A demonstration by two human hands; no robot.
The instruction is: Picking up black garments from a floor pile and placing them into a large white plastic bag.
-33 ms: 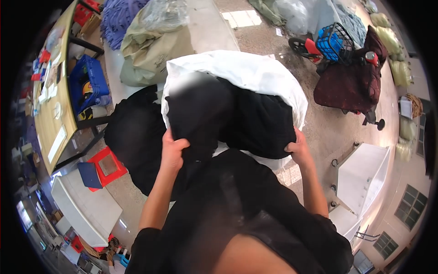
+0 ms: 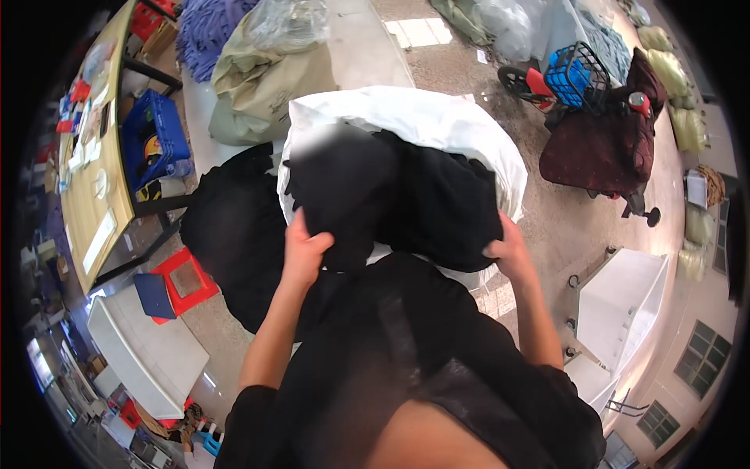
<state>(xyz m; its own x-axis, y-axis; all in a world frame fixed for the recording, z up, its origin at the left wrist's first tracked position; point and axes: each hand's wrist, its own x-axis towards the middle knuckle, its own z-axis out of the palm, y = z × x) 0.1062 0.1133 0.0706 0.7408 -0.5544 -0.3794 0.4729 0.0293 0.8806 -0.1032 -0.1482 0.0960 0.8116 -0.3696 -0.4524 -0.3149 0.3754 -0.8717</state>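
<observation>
A large white sack [image 2: 437, 113] stands in front of me with black cloth [image 2: 441, 203] bunched in its mouth. My left hand [image 2: 307, 248] is closed on the left edge of the black cloth, thumb on top, the other fingers mostly hidden. On the opposite edge my right hand [image 2: 512, 248] grips the same cloth, its thumb toward the middle and its fingertips out of sight. A dark heap of black fabric [image 2: 234, 227] lies beside the sack on the left. A white blur covers part of the cloth near the sack's far left rim.
A wooden table [image 2: 98, 195] runs along the left, with a blue crate [image 2: 160, 141] beside it. Near it is a red stool [image 2: 187, 285]. An olive sack [image 2: 273, 90] lies beyond. At right are a scooter with a maroon cover [image 2: 601, 148] and a white wheeled cart [image 2: 621, 305].
My left hand has shifted slightly right and upward with the cloth edge. The right hand has moved a little inward, bringing both sides of the cloth slightly closer together.
</observation>
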